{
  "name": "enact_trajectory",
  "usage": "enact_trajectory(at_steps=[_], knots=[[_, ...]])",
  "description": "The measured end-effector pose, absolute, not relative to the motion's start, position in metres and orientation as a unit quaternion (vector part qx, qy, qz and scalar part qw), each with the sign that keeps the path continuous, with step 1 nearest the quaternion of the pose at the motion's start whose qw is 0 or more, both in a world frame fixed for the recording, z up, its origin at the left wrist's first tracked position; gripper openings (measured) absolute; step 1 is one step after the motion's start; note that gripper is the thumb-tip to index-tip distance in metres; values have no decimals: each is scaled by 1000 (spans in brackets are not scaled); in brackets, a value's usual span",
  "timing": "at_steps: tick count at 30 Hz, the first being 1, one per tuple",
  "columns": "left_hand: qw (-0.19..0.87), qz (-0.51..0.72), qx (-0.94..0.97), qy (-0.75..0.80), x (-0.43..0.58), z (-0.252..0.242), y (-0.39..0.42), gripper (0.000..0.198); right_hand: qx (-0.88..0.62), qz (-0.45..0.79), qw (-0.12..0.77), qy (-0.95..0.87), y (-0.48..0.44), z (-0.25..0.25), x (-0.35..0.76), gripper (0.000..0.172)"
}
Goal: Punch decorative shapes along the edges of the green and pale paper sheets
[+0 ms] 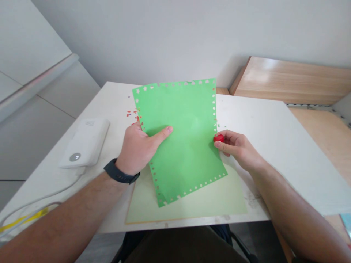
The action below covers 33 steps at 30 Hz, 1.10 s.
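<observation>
A sheet of green paper (186, 146) is held up over the desk, with small flower-like holes punched along its edges. My left hand (139, 148) grips its left side, thumb across the front and the other fingers hidden behind. At the right edge, my right hand (236, 146) pinches a small red craft punch (218, 138) between thumb and fingers. The punch sits against the paper's edge, below a row of holes. Under the sheet lies a pale green-yellow paper or board (219, 204).
Tiny red paper cutouts (131, 114) are scattered on the white desk (260, 120) at left. A white power bank (86, 142) with a grey cable (65, 187) lies further left. Behind stands a wall (178, 40); a wooden shelf unit (287, 80) is at right.
</observation>
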<state>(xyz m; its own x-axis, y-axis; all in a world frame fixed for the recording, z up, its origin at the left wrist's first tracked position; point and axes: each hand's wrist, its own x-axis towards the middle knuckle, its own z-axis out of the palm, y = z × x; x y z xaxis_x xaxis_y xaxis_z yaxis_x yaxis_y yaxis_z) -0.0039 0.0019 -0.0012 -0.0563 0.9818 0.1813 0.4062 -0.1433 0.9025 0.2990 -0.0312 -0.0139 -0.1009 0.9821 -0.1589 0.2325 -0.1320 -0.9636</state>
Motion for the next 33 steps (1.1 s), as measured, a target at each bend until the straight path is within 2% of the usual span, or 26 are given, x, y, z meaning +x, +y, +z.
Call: enact_trajectory(at_steps=[21, 29, 33], knots=[[329, 445, 603, 575, -5, -2, 4, 49, -550, 531, 355, -538, -32, -14, 303, 24], [328, 443, 603, 577, -5, -2, 4, 48, -548, 512, 351, -561, -32, -14, 303, 16], [322, 436, 604, 584, -5, -1, 3, 48, -553, 502, 349, -566, -31, -13, 302, 18]])
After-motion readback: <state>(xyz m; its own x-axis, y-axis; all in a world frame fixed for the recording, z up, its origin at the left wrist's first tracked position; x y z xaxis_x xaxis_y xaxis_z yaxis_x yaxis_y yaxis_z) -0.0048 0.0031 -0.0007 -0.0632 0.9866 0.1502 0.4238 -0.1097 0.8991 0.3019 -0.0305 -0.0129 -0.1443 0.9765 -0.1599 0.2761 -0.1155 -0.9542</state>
